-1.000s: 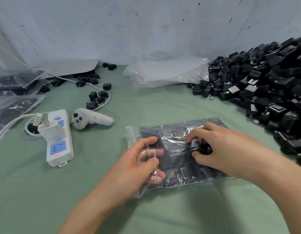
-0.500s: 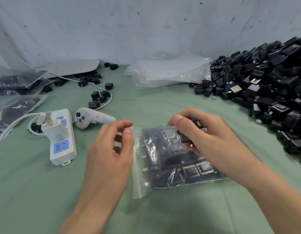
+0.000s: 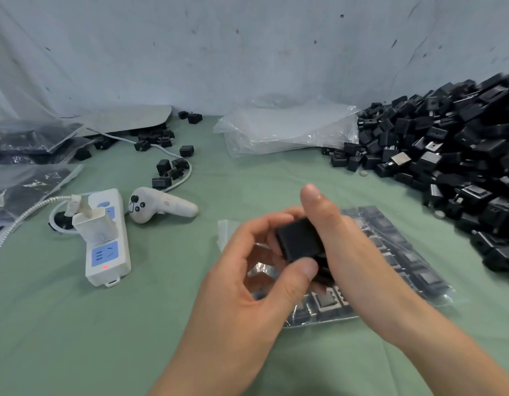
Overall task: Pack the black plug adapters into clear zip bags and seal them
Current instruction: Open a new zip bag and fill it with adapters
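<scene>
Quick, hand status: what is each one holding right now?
Left hand: pinches the black adapter.
Right hand: grips the same adapter.

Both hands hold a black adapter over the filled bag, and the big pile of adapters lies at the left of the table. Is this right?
Not quite: the big pile of adapters lies at the right of the table, as the head view shows. The rest stands: the left hand and the right hand hold a black adapter over the filled bag.
</scene>
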`<state>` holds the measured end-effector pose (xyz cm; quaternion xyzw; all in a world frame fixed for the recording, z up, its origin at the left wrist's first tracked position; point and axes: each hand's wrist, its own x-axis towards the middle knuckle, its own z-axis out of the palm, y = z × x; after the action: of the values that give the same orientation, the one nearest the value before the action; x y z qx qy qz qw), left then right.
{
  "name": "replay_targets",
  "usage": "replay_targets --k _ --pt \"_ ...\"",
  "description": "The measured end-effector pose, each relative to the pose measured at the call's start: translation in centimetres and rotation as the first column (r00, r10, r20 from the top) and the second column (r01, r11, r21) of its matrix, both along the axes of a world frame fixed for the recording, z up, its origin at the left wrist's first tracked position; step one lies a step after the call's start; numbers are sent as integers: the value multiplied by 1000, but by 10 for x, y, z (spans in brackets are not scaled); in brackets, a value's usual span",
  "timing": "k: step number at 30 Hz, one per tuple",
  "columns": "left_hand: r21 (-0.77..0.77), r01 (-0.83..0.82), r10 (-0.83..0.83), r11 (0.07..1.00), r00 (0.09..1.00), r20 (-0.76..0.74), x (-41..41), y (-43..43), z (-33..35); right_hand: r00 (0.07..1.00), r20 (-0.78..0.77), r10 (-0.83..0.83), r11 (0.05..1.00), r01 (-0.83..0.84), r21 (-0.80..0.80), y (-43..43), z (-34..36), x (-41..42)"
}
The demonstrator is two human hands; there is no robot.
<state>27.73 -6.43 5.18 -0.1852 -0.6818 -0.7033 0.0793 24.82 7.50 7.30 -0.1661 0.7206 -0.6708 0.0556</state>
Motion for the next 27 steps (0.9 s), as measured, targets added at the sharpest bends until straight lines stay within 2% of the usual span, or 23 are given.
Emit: replay_targets --k 3,5,8,10,12,16,18,20,24,27 --pt "106 -153 154 982 988 7 -5 -8 3 998 4 -62 998 61 28 6 2 -6" --pt "66 -264 263 962 965 23 -11 -25 3 990 -18 -137 990 138 31 15 1 -13" --pt "-191 -400 413 896 910 29 -19 -54 -7 969 -36 -244 969 245 33 28 -6 -19" --pt "-446 -478 525 757 851 -21 -25 -70 -22 952 -55 -300 951 303 59 32 -14 -21" --pt "-631 -454 548 629 835 -54 -30 -79 -34 939 -92 -331 934 340 107 33 -21 -22" --pt "-817 -265 420 512 907 -31 -33 -83 -49 914 -158 -374 898 400 186 38 -28 -24" --pt "-815 -200 329 544 944 -12 -32 -78 -49 904 -183 -388 882 421 213 40 -30 -24" --pt "-774 -156 261 614 965 12 -30 -72 -46 901 -199 -386 877 425 224 42 -30 -25" --pt "-611 -78 199 787 971 133 -27 -64 -41 947 -186 -261 921 302 245 37 -31 -21" --pt "-560 -52 177 827 969 172 -26 -52 -40 941 -271 -200 868 299 396 28 -35 -17"
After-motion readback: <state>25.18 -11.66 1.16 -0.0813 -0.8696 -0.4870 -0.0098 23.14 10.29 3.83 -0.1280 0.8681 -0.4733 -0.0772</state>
